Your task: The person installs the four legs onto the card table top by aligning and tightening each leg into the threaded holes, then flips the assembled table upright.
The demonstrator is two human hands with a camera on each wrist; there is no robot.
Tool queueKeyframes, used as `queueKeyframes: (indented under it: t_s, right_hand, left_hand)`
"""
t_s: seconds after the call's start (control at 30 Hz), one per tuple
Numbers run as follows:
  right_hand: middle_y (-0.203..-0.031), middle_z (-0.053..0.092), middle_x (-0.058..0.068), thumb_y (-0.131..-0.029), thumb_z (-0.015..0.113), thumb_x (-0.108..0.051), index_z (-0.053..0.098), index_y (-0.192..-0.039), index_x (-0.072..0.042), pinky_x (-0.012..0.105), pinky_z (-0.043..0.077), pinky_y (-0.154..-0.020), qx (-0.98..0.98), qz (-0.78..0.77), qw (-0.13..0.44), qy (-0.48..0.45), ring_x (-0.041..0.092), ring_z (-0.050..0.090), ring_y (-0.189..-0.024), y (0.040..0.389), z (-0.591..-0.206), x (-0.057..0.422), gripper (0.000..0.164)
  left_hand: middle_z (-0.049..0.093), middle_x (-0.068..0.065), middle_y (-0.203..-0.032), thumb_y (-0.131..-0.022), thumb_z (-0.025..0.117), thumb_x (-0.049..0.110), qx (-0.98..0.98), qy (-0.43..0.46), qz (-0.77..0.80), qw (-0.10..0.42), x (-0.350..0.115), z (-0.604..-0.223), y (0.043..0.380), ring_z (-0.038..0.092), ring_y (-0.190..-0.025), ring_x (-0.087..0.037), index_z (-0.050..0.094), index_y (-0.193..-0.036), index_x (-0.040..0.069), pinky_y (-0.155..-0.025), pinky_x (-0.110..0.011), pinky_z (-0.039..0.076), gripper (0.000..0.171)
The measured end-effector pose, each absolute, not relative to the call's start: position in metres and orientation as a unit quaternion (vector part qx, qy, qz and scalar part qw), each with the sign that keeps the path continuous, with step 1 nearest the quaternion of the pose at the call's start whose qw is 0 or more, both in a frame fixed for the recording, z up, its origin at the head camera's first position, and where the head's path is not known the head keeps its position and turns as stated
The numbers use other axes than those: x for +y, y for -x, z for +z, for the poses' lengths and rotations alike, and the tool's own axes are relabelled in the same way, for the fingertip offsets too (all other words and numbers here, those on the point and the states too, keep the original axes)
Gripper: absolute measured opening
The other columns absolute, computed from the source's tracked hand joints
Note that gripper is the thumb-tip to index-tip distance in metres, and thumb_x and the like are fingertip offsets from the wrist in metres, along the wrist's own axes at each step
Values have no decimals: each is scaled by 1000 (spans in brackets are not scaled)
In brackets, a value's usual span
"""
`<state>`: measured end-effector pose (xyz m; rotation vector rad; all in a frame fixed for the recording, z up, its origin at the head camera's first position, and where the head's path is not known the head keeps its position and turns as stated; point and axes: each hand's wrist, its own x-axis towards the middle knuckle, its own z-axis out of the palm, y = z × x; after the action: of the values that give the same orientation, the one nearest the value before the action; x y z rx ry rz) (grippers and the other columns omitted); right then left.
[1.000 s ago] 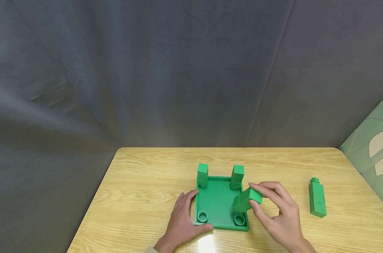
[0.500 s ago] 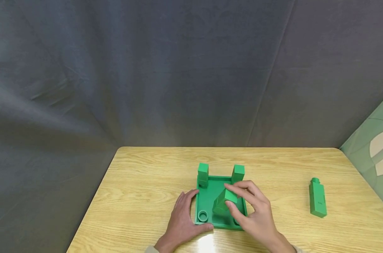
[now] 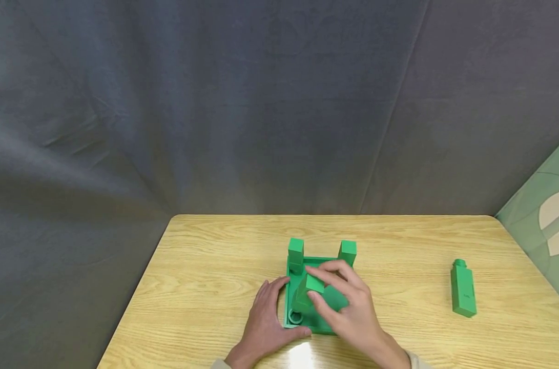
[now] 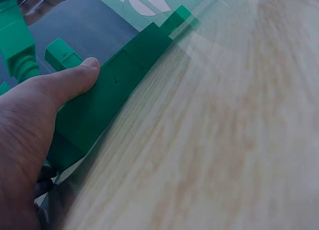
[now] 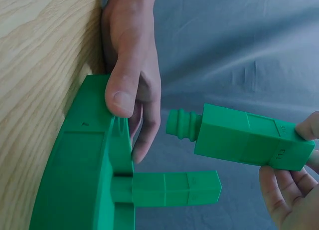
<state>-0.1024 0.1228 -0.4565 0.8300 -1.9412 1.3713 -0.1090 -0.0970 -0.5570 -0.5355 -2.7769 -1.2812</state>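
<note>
My left hand (image 3: 270, 323) holds the near left corner of a green square tray (image 3: 319, 330), with its thumb on the front wall (image 4: 109, 85). My right hand (image 3: 350, 310) pinches the upper end of a green square post (image 3: 314, 283) between thumb and fingers. The post's ribbed round plug (image 5: 184, 125) points down, above the tray's near left round socket (image 3: 295, 317) and apart from the tray. Two similar posts stand upright in the far corners, a left one (image 3: 295, 251) and a right one (image 3: 347, 251). My right hand hides the near right socket.
Another green post (image 3: 463, 291) lies on the wooden table (image 3: 205, 277) to the right, its plug end facing away. A dark grey cloth (image 3: 279, 102) hangs behind the table. A green patterned panel (image 3: 551, 205) stands at the right.
My right hand has carried the post leftward across the tray, from over its right side to above the near left socket. My left hand and the tray have stayed put.
</note>
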Motion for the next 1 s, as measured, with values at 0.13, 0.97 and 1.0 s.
queueKeyframes:
  t_s: [0.13, 0.97, 1.0]
  right_hand:
    - [-117, 70, 9, -108, 77, -27, 80, -130, -1, 15, 54, -93, -734, 514, 307, -321, 19, 68, -107, 105, -455, 117, 34]
    - [-121, 69, 5, -87, 86, 5, 80, -132, -3, 22, 57, -83, -763, 498, 264, -316, 15, 66, -99, 110, -469, 108, 46]
    - [-121, 69, 5, -86, 87, 6, 80, -132, -3, 22, 56, -83, -763, 495, 266, -318, 15, 66, -98, 110, -470, 108, 47]
  left_hand:
    - [54, 1, -165, -76, 91, 77, -893, 176, -413, 18, -97, -556, 110, 44, -158, -37, 45, -165, 22, -136, -64, 27, 114]
    - [54, 0, -165, -74, 92, 78, -895, 173, -411, 22, -97, -556, 108, 44, -158, -35, 46, -165, 22, -137, -61, 27, 116]
    - [54, 0, -164, -73, 93, 77, -895, 174, -409, 23, -97, -556, 108, 45, -158, -34, 46, -165, 22, -137, -60, 27, 116]
